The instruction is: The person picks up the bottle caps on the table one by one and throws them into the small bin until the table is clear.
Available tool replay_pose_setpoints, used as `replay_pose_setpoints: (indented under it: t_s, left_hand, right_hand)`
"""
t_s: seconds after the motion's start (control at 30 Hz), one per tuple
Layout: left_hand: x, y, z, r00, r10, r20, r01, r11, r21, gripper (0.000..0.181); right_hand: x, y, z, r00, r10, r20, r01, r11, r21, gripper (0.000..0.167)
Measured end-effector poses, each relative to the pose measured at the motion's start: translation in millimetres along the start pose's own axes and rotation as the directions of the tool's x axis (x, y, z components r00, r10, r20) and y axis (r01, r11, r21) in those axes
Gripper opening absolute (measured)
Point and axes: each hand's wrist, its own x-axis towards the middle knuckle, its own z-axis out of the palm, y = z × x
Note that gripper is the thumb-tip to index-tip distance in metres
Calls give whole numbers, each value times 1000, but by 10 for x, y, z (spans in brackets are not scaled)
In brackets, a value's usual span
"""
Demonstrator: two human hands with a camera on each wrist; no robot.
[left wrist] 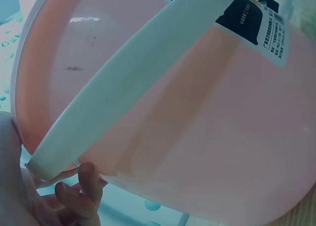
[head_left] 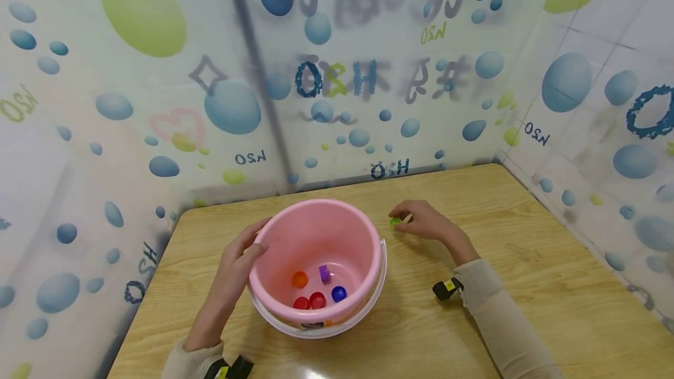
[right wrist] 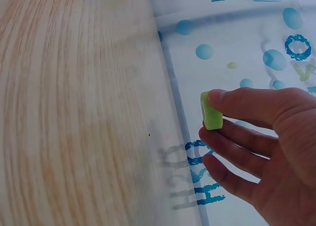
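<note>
A pink bucket (head_left: 326, 202) stands on the wooden table, its white handle (head_left: 332, 332) hanging down along the near side. My left hand (head_left: 237, 262) grips the bucket's left rim, thumb over the edge; in the left wrist view its fingers (left wrist: 84, 196) curl beneath the rim outside. Several small bottle caps lie on the bucket floor: orange (head_left: 300, 279), purple (head_left: 325, 274), blue (head_left: 339, 293) and two red ones (head_left: 317, 300). Right of the bucket, my right hand (head_left: 423, 221) pinches a green bottle cap (right wrist: 212, 112) between thumb and fingers.
The wooden table (head_left: 526, 262) reaches back to a patterned curtain (head_left: 337, 133) with bubbles and lettering. A similar curtain (head_left: 590, 151) runs along the right side. Each wrist bears a small black camera (head_left: 446, 289).
</note>
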Motion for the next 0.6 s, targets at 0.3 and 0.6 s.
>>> replay_pose_setpoints:
  t_s: [0.3, 0.6]
  left_hand:
    - [10, 3, 1, 1000, 1, 7, -1, 1000, -9, 42]
    - [1, 13, -3, 1000, -13, 7, 13, 1000, 12, 43]
  right_hand:
    - [-26, -87, -70, 1000, -21, -7, 20, 999, -26, 34]
    - [-36, -185, -111, 999, -44, -14, 43, 997, -59, 33]
